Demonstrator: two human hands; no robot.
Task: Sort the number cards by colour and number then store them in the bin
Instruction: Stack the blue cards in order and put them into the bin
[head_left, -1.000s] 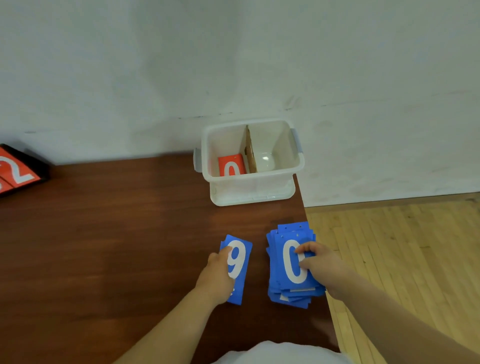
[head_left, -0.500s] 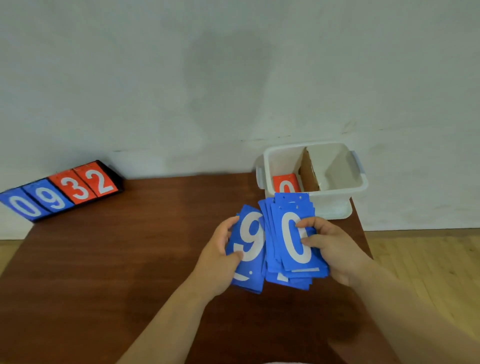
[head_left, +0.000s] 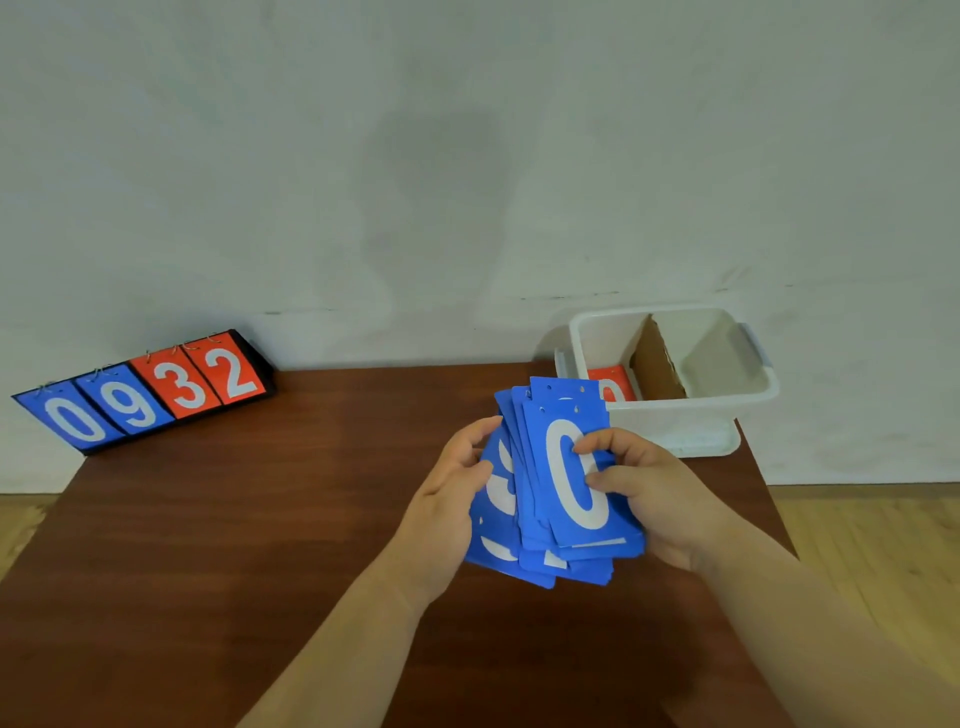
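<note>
Raised off the surface (head_left: 260, 519) since a second ago, just short of the bin (head_left: 769, 384), the blue stack (head_left: 571, 499) is clamped in the right hand (head_left: 654, 493), and the 9 card (head_left: 498, 493) is pinched against it by the left hand (head_left: 447, 499). The stack is loosely fanned, so cards could be spilled if either grip is eased.

Soft even light is filling the room, faint shadow is sitting on the wall (head_left: 431, 197), worktop (head_left: 197, 545) is catching mild sheen, edges are bending a bit.
</note>
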